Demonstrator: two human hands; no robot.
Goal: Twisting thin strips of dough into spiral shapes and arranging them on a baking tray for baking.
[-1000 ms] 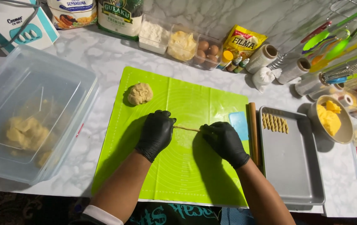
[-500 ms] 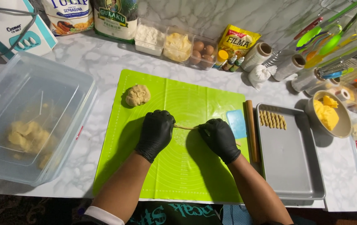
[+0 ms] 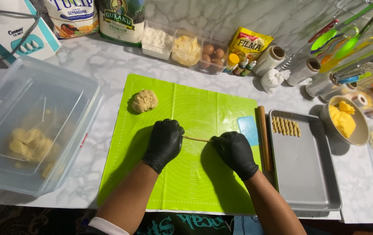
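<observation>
Along the back of the marble counter, from the left, stand a white and teal box (image 3: 10, 32), a white flour bag (image 3: 71, 15) and a green and white bag (image 3: 121, 19), then a clear tray (image 3: 186, 48) of white powder, yellow fat and brown eggs, and a yellow pouch (image 3: 248, 43). A clear lidded tub (image 3: 34, 126) of dough sits at far left. On the green mat (image 3: 186, 182) lies a dough ball (image 3: 144, 101). Both black-gloved hands rest palm down on the mat: the left hand (image 3: 164, 143) and right hand (image 3: 235, 153) each cover one end of a thin dough rope (image 3: 196, 139), seemingly pinching it, though the fingers are hidden. A metal tray (image 3: 304, 174) holds twisted sticks (image 3: 285, 126).
</observation>
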